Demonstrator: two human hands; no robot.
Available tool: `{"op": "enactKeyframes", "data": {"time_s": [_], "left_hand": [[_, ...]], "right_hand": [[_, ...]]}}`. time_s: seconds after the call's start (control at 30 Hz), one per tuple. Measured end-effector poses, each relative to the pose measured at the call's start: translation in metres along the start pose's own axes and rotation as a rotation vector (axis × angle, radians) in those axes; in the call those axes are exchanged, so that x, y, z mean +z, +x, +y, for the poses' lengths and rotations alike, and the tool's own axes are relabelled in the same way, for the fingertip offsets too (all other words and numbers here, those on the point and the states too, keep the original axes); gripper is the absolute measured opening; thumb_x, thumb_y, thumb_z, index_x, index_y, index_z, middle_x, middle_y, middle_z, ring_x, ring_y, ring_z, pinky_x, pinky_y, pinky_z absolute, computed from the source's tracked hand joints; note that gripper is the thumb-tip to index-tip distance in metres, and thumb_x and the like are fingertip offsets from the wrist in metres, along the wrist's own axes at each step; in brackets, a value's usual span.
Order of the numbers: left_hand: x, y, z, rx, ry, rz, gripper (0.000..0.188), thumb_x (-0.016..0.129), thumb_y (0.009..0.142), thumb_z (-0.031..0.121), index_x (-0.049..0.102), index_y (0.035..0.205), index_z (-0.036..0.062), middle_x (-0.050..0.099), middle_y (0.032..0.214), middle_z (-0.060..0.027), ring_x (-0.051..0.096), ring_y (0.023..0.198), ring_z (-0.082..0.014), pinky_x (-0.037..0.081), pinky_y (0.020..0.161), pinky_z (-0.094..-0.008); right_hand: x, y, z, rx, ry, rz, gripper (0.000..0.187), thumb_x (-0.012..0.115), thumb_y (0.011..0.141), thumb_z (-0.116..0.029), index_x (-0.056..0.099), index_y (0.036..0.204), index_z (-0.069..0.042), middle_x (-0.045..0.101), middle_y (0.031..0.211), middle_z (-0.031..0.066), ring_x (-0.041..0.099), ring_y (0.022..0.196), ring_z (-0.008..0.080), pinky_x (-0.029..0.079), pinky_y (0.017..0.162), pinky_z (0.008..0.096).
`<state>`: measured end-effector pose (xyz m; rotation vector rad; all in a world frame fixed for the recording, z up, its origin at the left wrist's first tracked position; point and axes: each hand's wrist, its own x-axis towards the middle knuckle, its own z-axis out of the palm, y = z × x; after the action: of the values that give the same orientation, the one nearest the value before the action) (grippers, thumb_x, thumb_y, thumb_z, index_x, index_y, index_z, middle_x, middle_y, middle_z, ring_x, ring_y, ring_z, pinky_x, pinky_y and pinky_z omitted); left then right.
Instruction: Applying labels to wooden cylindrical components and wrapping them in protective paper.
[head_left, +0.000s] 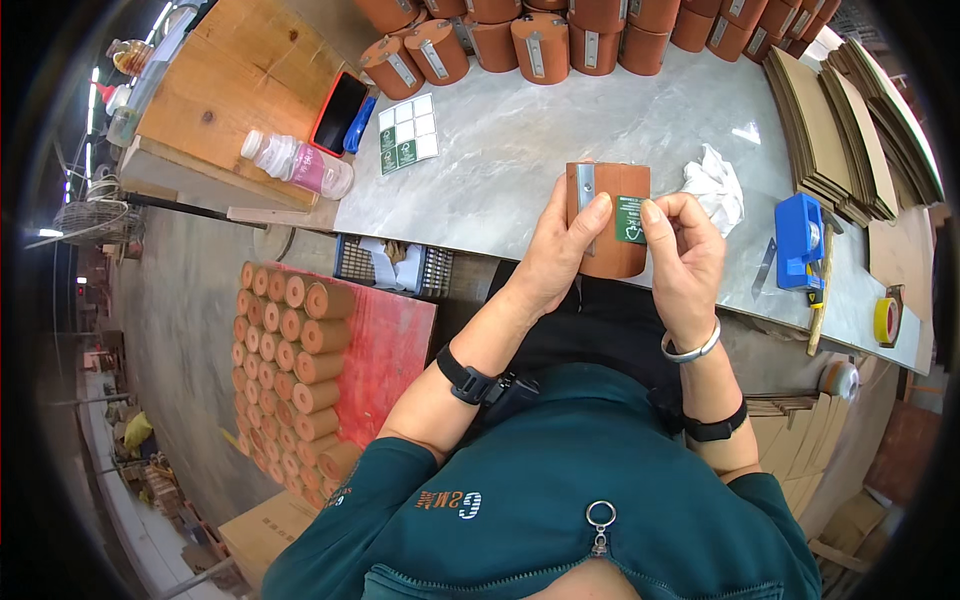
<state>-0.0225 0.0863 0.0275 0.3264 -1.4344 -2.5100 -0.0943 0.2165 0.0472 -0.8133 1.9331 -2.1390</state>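
A reddish-brown cylinder with a metal strip down its side is held over the table's near edge. My left hand grips it from the left, thumb lying beside the strip. On the cylinder's face is a green sticker. My right hand pinches the sticker's right edge between thumb and curled fingers; whether all of it is stuck down cannot be made out. A sheet of stickers, partly white and partly green, lies farther left on the table. A crumpled white cloth is right of my right hand.
Similar cylinders are stacked along the back. Flat cardboard, a blue tool and a tape roll are at right. A bottle and phone sit left. Lower left, plain cylinders pile on a red board.
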Motion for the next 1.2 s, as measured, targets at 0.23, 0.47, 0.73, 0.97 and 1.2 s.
{"op": "enactKeyframes", "data": {"time_s": [0.23, 0.47, 0.73, 0.97, 1.2], "left_hand": [[-0.003, -0.001, 0.0, -0.017, -0.027, -0.027, 0.068, 0.057, 0.1, 0.04, 0.026, 0.149, 0.0056, 0.047, 0.134, -0.0121, 0.047, 0.128, -0.0199, 0.042, 0.106, -0.0364], [-0.003, -0.001, -0.004, -0.005, -0.024, -0.015, 0.06, 0.057, 0.1, 0.04, 0.032, 0.144, 0.0068, 0.05, 0.13, -0.0093, 0.048, 0.124, -0.0174, 0.042, 0.105, -0.0355], [-0.006, -0.001, -0.005, 0.007, 0.037, -0.035, 0.055, 0.05, 0.102, 0.042, 0.035, 0.142, 0.0068, 0.052, 0.131, -0.0106, 0.056, 0.121, -0.0182, 0.049, 0.101, -0.0372], [-0.004, -0.004, -0.001, -0.044, -0.036, -0.029, 0.056, 0.055, 0.099, 0.042, 0.037, 0.138, 0.006, 0.052, 0.125, -0.0086, 0.051, 0.118, -0.0151, 0.045, 0.099, -0.0328], [-0.007, -0.001, -0.005, -0.059, 0.008, -0.021, 0.059, 0.055, 0.098, 0.047, 0.039, 0.139, 0.0064, 0.052, 0.12, -0.0054, 0.051, 0.111, -0.0113, 0.043, 0.088, -0.026]], "right_hand": [[0.006, -0.003, 0.002, 0.028, -0.011, 0.051, 0.014, 0.065, 0.095, -0.01, 0.061, 0.085, 0.0, 0.059, 0.076, -0.0012, 0.049, 0.071, 0.0056, 0.043, 0.067, 0.0229], [0.009, -0.003, 0.005, 0.051, -0.024, 0.073, 0.015, 0.066, 0.094, -0.01, 0.061, 0.085, 0.0, 0.059, 0.074, -0.0014, 0.049, 0.069, 0.0055, 0.043, 0.065, 0.0229], [0.011, -0.002, -0.004, -0.136, -0.297, 0.085, 0.015, 0.069, 0.089, -0.006, 0.058, 0.081, 0.0, 0.056, 0.071, 0.0022, 0.048, 0.062, 0.0086, 0.041, 0.057, 0.0251], [0.01, -0.002, -0.003, -0.17, -0.353, 0.06, 0.014, 0.069, 0.089, -0.005, 0.058, 0.081, 0.0, 0.056, 0.072, 0.0028, 0.049, 0.062, 0.009, 0.041, 0.058, 0.0253], [0.003, 0.001, 0.003, -0.063, -0.134, -0.002, 0.014, 0.069, 0.09, -0.006, 0.058, 0.082, 0.0, 0.054, 0.072, -0.0008, 0.046, 0.065, 0.0068, 0.04, 0.06, 0.0236]]}}
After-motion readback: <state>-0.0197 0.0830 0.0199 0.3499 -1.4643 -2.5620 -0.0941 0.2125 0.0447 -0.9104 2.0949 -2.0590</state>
